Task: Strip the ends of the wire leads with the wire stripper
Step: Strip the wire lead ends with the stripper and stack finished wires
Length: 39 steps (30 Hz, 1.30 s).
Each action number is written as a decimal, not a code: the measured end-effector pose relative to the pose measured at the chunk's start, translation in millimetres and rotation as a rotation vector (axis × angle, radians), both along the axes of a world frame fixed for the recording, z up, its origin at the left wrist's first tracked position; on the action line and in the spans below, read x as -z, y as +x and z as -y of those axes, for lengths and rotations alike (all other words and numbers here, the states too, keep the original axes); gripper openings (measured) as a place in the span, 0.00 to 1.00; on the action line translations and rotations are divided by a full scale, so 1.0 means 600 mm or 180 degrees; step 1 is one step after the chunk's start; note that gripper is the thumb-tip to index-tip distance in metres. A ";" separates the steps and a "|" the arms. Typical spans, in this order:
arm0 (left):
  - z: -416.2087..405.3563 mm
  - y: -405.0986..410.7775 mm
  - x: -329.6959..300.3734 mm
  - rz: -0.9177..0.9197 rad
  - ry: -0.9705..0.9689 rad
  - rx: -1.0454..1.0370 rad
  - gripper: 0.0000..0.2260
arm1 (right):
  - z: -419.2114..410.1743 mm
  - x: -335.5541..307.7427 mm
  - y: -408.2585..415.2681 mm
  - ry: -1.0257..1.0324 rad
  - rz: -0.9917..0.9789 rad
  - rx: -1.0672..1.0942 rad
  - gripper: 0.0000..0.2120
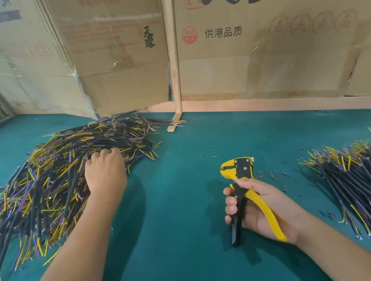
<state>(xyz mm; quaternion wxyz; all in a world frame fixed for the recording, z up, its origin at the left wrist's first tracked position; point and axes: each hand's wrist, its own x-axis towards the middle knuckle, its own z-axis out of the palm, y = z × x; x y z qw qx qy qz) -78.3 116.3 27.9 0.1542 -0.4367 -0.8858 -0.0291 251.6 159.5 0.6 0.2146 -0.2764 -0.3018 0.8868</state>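
A big heap of black wire leads (55, 174) with yellow and purple cores covers the left of the green table. My left hand (105, 169) rests on the heap's right side, fingers curled down into the wires; whether it grips one is hidden. My right hand (260, 207) holds a yellow and black wire stripper (242, 180) by its handles, jaws pointing away from me, nothing in the jaws. A second pile of wire leads (358, 181) lies at the right edge.
The green table mat (177, 159) spreads between the two piles. Small bits of cut insulation (273, 175) are scattered around the stripper. Cardboard boxes (261, 44) and a wooden post (174, 74) stand along the back edge.
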 end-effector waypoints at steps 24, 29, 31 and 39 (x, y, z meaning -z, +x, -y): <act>0.032 -0.029 -0.028 0.0017 0.0838 -0.0388 0.12 | 0.005 -0.005 -0.002 0.0101 0.0036 -0.0053 0.14; 0.028 -0.023 -0.020 -0.0095 0.0615 -0.0369 0.09 | 0.005 -0.004 -0.001 0.0088 0.0024 -0.0049 0.13; 0.027 -0.023 -0.019 -0.0091 0.0640 -0.0395 0.08 | 0.005 -0.003 -0.001 0.0083 0.0026 -0.0053 0.13; 0.021 0.012 -0.030 0.0196 0.1357 -0.0001 0.14 | 0.003 0.000 -0.001 0.0084 -0.0062 -0.0116 0.13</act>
